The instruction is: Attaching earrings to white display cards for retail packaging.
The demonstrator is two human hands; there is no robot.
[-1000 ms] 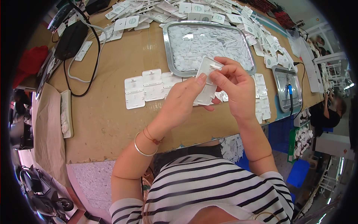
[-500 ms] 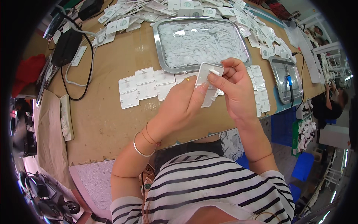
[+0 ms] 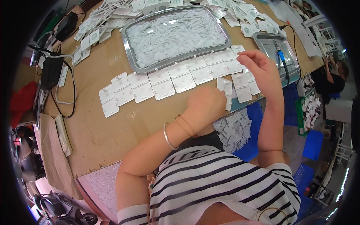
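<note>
Though the head view cuts off the pile of white pieces point(image 3: 240, 13) behind the metal-rimmed tray point(image 3: 129, 51), the round printed marks there are too small to read. A row of white panels point(image 3: 182, 83) lies before the tray. Farther toward the tray's near side, the left hand point(image 3: 207, 103) grips a loose panel point(image 3: 225, 86), partly hiding it. Right of the tray, the right hand point(image 3: 262, 71) draws its fingers together; whether they grasp anything, I cannot tell.

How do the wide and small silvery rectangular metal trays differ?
The wide silvery rectangular metal tray is larger than the small silvery rectangular metal tray. The wide tray holds many small white plastic pieces; the small tray holds a blue-and-black tool. Both have rounded corners and raised rims.
</note>
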